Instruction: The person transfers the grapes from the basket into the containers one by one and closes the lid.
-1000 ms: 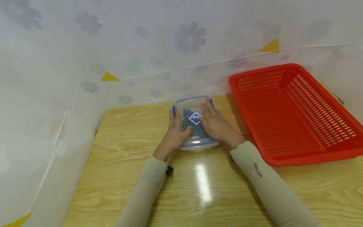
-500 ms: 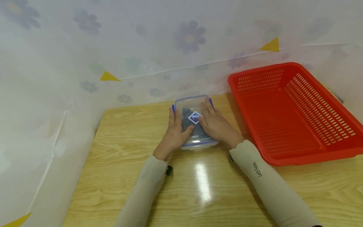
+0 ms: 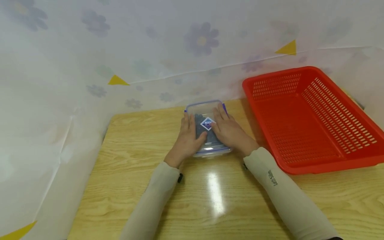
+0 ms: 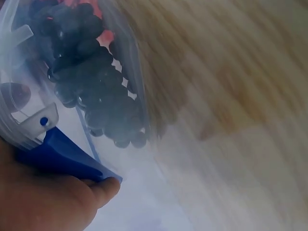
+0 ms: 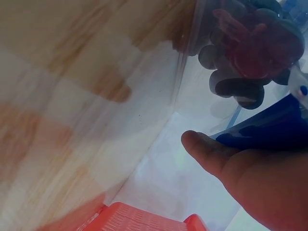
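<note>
A clear plastic food container [image 3: 207,108] with blue latches lies on the table, its lid bearing a blue and white diamond label. Dark grapes [image 4: 96,91] show through its walls. My left hand [image 3: 187,140] lies along the left edge, thumb on the lid. In the left wrist view, its fingers touch a blue latch [image 4: 62,156] that sticks outward. On the opposite edge, my right hand [image 3: 229,131] rests with straight fingers, thumb near the label. Fingers there touch the other blue latch [image 5: 269,125], also angled outward in the right wrist view. The palms hide parts of the lid.
A red perforated plastic basket [image 3: 303,123] stands to the right, close to my right forearm. The wooden table [image 3: 135,150] meets a flower-patterned white sheet [image 3: 168,66] at the back and left. Yellow tape pieces [image 3: 117,80] mark the sheet.
My left hand has shifted slightly right and inward, its fingers now covering more of the left latch. The right hand and the container stay about where they were.
</note>
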Demonstrator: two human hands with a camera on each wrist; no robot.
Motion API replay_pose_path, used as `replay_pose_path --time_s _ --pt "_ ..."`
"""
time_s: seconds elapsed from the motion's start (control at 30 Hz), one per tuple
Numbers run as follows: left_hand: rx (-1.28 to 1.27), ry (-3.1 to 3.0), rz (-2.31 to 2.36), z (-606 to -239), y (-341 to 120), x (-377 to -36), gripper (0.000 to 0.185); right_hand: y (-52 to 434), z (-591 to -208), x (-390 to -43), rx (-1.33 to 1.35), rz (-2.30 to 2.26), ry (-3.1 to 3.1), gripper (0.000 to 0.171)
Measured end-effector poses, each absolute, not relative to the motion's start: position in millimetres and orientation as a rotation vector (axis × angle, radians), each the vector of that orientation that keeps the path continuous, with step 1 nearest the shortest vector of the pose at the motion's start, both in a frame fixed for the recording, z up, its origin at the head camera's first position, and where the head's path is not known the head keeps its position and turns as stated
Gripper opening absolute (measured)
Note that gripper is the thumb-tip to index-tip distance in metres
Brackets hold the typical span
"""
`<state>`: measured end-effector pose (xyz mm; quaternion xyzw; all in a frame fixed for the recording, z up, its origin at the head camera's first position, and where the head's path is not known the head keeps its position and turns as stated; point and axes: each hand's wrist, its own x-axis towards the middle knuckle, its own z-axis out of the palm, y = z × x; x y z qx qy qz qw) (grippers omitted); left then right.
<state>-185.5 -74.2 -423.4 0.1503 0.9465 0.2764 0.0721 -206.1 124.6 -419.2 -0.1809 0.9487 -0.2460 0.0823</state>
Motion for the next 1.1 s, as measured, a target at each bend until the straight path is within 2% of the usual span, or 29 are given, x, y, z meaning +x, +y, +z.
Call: replay_pose_path --time_s 0.43,0.77,1.1 --pt "0.436 2.876 0.728 -427 -68 -190 0.087 131 -427 -212 -0.568 -0.726 2.850 0.071" --pt "0.474 2.975 0.599 -426 -65 -195 0.083 136 -426 -217 -0.549 -0.689 2.890 0.083" --pt "0.502 3.029 0.683 -424 -64 -183 0.078 132 -413 -197 -0.530 -0.685 3.074 0.084"
